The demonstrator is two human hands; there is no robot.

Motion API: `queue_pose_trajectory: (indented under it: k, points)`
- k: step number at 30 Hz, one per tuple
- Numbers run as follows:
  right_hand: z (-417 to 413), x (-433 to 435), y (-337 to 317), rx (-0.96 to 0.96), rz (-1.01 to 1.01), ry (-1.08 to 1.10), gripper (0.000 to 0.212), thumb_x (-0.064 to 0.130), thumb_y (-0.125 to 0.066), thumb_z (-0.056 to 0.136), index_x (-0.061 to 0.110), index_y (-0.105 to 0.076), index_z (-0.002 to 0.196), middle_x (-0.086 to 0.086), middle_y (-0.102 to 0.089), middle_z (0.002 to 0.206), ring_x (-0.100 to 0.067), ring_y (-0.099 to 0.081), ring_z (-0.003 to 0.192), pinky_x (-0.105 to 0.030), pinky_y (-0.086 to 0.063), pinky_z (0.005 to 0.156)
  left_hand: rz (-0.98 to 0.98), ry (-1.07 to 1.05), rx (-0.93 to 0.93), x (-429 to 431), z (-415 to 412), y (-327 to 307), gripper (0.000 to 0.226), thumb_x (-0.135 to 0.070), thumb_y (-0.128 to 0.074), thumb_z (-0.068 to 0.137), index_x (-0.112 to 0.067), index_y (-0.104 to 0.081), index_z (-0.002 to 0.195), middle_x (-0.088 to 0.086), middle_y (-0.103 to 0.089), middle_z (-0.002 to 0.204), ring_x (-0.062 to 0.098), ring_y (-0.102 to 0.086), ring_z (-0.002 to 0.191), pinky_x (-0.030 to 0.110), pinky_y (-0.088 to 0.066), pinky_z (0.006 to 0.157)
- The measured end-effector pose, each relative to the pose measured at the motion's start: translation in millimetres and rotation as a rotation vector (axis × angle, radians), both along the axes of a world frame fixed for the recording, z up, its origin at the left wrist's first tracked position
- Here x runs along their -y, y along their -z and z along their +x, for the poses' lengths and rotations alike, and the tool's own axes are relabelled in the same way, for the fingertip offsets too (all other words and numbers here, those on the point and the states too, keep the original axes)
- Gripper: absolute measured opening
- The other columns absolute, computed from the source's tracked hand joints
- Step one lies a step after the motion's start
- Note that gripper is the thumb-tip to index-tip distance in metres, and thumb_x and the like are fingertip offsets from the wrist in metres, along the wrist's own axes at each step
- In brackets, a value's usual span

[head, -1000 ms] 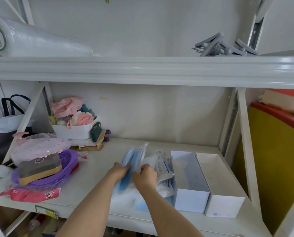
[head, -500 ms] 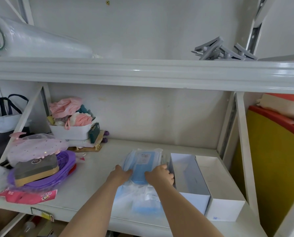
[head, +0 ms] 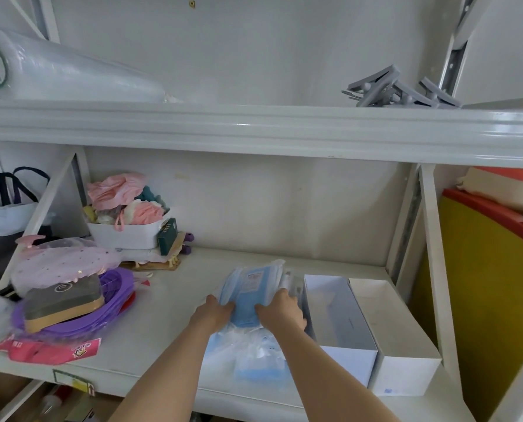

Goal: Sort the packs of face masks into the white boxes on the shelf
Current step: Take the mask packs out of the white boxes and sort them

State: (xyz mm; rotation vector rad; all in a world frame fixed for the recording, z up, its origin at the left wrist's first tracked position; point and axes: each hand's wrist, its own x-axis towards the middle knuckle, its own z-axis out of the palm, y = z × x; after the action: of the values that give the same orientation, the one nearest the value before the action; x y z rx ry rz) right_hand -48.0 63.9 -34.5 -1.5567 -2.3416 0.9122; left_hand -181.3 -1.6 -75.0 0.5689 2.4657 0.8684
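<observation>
We are in the pick-up step: our left hand [head: 214, 312] and right hand [head: 280, 310] press in from either side on a bundle of mask packs [head: 249, 295], fingers curled round its edges, holding it tilted up on the shelf [head: 175, 303] just left of the two white boxes. The left white box [head: 345, 363] stands touching the right white box [head: 406, 376], both open-topped and, as far as we can tell, with nothing in them. More loose packs [head: 254, 357] lie flat on the shelf between our forearms, near the front edge. Next, we judge, the bundle has to be lifted clear, carried a little to the right and turned so its long side runs with the box before we lower it in. The plastic wrappers look slippery, so we should squeeze evenly or the middle packs may slide out.
</observation>
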Motion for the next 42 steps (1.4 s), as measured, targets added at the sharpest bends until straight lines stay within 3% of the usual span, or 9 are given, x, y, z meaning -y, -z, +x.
queue_pose_trajectory:
  k: [4,10,17,23,30,32,36,39,42]
  points:
    - [-7,8,-2,-0.085,0.099,-0.022,0.037,0.035,-0.054,0.093,0.015,-0.049,0.123,-0.007,-0.049,0.127,-0.031,-0.058,0.109,-0.036,-0.047,0.078,0.001,0.003,0.018,1,-4,-2,0.070,-0.049,-0.048,0.092,-0.004,-0.031,0.143,0.018,-0.047,0.140,0.034,-0.052,0.121,0.038,-0.044,0.098]
    - [3,-10,-17,-0.178,-0.151,0.096,0.015,0.012,-0.059,0.087,0.005,-0.052,0.098,-0.006,-0.058,0.088,-0.020,-0.056,0.079,-0.023,-0.047,0.058,0.012,0.035,0.056,6,-6,-6,0.068,-0.046,-0.048,0.092,-0.007,-0.030,0.145,0.016,-0.048,0.141,0.033,-0.052,0.122,0.037,-0.042,0.099]
    - [16,-32,-58,-0.312,0.042,0.079,0.007,0.015,-0.055,0.075,0.011,-0.053,0.081,-0.007,-0.053,0.082,-0.026,-0.050,0.075,-0.026,-0.039,0.065,-0.028,0.046,0.118,8,-3,-11,0.082,-0.058,-0.048,0.090,-0.010,-0.019,0.150,0.013,-0.036,0.149,0.031,-0.042,0.132,0.038,-0.037,0.102]
    - [32,-42,-101,-0.556,0.176,0.057,0.030,0.017,-0.053,0.082,0.015,-0.039,0.055,0.000,-0.042,0.056,-0.017,-0.035,0.049,-0.021,-0.026,0.047,-0.006,-0.047,0.191,20,-8,-16,0.091,-0.083,-0.026,0.078,-0.026,-0.020,0.149,0.013,-0.022,0.152,0.031,-0.028,0.138,0.049,-0.024,0.114]
    - [15,-31,-78,-0.837,-0.353,0.145,0.030,0.032,-0.064,0.083,0.004,-0.056,0.072,-0.014,-0.061,0.083,-0.030,-0.062,0.074,-0.037,-0.054,0.071,0.076,-0.183,-0.146,27,-18,-3,0.073,-0.072,-0.017,0.087,-0.023,-0.046,0.133,0.018,-0.048,0.131,0.035,-0.043,0.120,0.046,-0.035,0.101]
    - [9,-26,-68,-0.851,-0.429,0.130,0.030,0.034,-0.066,0.080,0.005,-0.060,0.077,-0.018,-0.067,0.093,-0.038,-0.068,0.087,-0.046,-0.057,0.081,0.303,-0.264,-0.298,27,-18,-11,0.066,-0.064,-0.021,0.091,-0.015,-0.061,0.111,0.014,-0.062,0.114,0.033,-0.054,0.110,0.046,-0.042,0.099]
    - [3,-17,-62,-0.884,-0.513,0.086,0.030,0.035,-0.067,0.082,0.006,-0.062,0.086,-0.019,-0.068,0.092,-0.037,-0.069,0.084,-0.051,-0.055,0.083,0.865,-0.277,0.263,16,-9,-48,0.053,-0.053,-0.034,0.098,-0.010,-0.062,0.110,0.014,-0.067,0.114,0.027,-0.060,0.097,0.040,-0.045,0.090]
    - [1,-12,-59,-0.823,-0.398,0.045,0.033,0.032,-0.061,0.088,0.000,-0.062,0.095,-0.014,-0.063,0.090,-0.028,-0.064,0.078,-0.041,-0.058,0.076,0.962,-0.097,0.746,11,-7,-70,0.072,-0.078,-0.033,0.084,-0.020,-0.055,0.120,0.013,-0.065,0.118,0.031,-0.063,0.106,0.044,-0.051,0.089]
    - [3,-7,-60,-0.625,-0.123,-0.052,0.033,0.037,-0.057,0.091,0.009,-0.061,0.108,-0.004,-0.059,0.092,-0.012,-0.052,0.066,-0.021,-0.039,0.053,0.914,0.028,0.811,6,-5,-74,0.067,-0.074,-0.048,0.080,-0.021,-0.058,0.120,0.013,-0.068,0.115,0.033,-0.065,0.110,0.044,-0.056,0.082]
